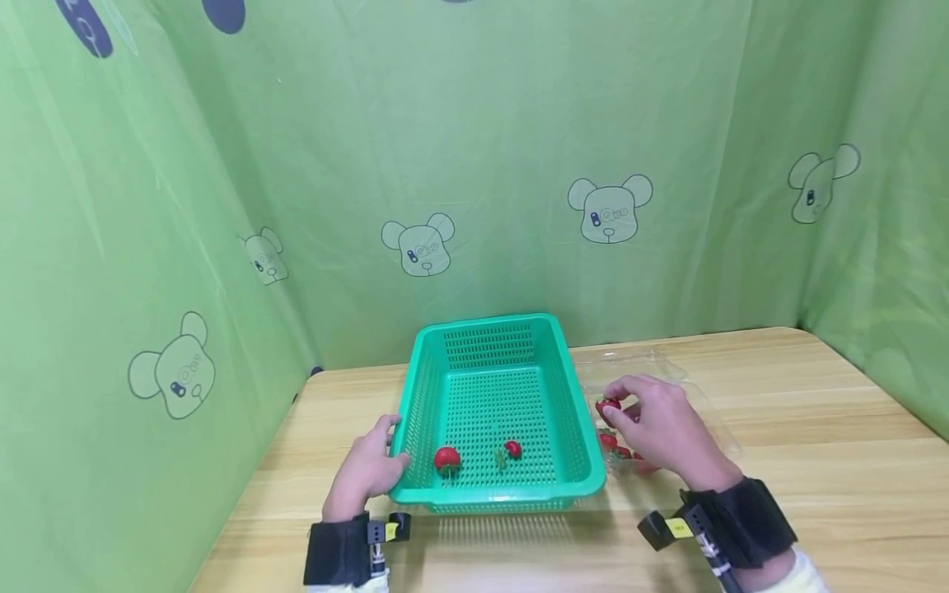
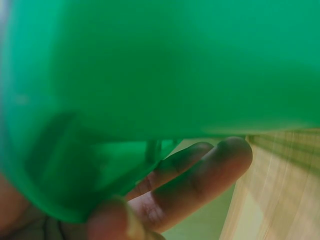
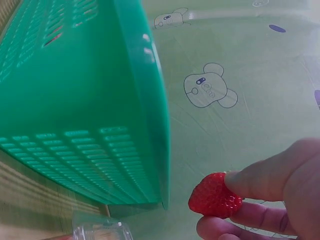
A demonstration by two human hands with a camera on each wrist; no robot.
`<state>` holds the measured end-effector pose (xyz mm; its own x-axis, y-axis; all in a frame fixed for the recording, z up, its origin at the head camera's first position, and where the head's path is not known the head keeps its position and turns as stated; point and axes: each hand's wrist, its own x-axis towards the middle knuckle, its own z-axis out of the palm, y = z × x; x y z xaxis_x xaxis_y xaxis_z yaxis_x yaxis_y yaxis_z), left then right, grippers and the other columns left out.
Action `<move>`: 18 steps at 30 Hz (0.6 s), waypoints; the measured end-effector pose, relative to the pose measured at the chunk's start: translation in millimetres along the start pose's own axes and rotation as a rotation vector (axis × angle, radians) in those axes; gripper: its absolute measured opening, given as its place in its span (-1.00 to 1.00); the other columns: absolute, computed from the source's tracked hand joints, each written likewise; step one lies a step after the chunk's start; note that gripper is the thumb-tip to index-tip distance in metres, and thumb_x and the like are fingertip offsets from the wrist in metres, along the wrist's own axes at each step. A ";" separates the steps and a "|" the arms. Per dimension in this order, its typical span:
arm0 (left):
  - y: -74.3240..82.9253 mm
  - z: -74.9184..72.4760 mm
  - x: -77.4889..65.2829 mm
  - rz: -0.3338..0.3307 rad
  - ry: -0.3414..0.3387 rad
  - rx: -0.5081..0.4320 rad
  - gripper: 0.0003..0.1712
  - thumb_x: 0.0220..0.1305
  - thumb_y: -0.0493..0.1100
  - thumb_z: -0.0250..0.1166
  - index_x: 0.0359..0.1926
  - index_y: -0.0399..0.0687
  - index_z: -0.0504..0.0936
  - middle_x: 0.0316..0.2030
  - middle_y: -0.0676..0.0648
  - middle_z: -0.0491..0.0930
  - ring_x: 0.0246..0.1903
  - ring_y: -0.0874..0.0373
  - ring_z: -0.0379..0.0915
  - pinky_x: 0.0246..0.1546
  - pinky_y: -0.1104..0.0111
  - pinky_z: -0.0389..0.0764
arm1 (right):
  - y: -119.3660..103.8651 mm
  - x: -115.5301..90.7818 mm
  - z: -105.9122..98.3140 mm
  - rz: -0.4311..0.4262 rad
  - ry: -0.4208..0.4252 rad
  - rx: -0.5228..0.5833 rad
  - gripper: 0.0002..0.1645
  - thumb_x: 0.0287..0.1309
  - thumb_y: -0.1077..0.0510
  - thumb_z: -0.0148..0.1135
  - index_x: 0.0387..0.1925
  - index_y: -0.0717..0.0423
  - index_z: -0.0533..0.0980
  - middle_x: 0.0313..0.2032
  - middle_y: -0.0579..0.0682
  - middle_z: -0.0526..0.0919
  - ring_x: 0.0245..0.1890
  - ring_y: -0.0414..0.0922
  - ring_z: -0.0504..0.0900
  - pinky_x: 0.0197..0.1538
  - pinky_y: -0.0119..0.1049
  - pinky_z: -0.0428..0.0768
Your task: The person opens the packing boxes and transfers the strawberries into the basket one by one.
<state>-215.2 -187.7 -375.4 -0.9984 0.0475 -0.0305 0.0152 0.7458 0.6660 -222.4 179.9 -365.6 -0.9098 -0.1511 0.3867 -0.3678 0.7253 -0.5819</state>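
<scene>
Right hand: the right hand [image 1: 670,424] pinches one between thumb and fingertips, raised to the right of the basket.
Held strawberry: red, seeded, tapered strawberry [image 3: 212,197]; in the head view it sits over the clear box, just outside the basket's right rim.
Left hand: the left hand [image 1: 368,463] grips the basket's left rim near the front corner, thumb over the rim, fingers on the outer side, slightly apart.
Basket: green rectangular perforated plastic basket [image 1: 497,496], upright on the table.
In basket: large red strawberry [image 1: 446,459] front left; smaller red strawberry [image 1: 513,449] right of it, green leaves at its left.
Clear box: transparent thin plastic box [image 1: 630,366] right of the basket, more red strawberries [image 1: 608,441] at its near end, partly hidden by the right hand.
Table: light wood-grain tabletop [image 1: 815,494].
Backdrop: green curtain with bear-head outlines [image 1: 504,123].
</scene>
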 end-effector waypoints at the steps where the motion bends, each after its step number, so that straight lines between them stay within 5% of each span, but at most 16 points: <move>1: 0.2 -0.2 -0.1 0.001 0.000 0.000 -0.35 0.20 -0.31 0.18 0.31 -0.24 0.23 0.10 -0.44 0.46 -0.02 -0.24 0.47 -0.16 -0.03 0.57 | -1.0 -0.2 0.4 -0.005 0.003 0.003 -0.86 0.10 0.23 0.27 -0.25 0.16 0.56 -0.22 0.18 0.63 -0.39 -0.01 0.69 -0.46 -0.17 0.68; 18: -1.6 0.4 0.2 0.010 0.007 0.004 -0.36 0.20 -0.32 0.18 0.31 -0.25 0.23 0.09 -0.44 0.47 -0.02 -0.24 0.47 -0.16 -0.04 0.57 | -14.3 -3.8 14.4 -0.076 0.009 0.005 -0.90 0.07 0.24 0.31 -0.32 0.08 0.57 -0.28 0.05 0.65 -0.43 -0.10 0.67 -0.42 -0.14 0.68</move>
<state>-215.4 -188.6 -376.8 -0.9986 0.0497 -0.0185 0.0249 0.7479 0.6634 -216.5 160.4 -369.1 -0.8775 -0.1996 0.4361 -0.4365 0.7089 -0.5540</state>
